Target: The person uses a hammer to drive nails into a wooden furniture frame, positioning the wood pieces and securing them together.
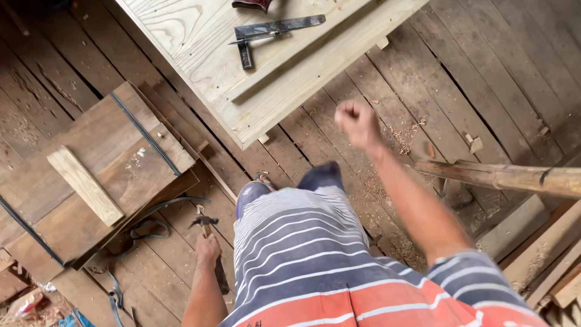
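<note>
Down by my left hip, my left hand point(207, 249) grips the hammer point(209, 227), head pointing ahead; right hand point(357, 124) fisted, empty, farther off.

Worn plank floor point(423, 91) (sawdust-strewn), pale wooden panel point(200, 36), dark crate point(115, 163), loose strap point(151, 227) lying on it

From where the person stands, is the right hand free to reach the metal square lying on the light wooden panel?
Probably yes: the right hand is raised as an empty fist, and nothing lies between it and the metal square, which sits uncovered on the light wooden panel.
</note>
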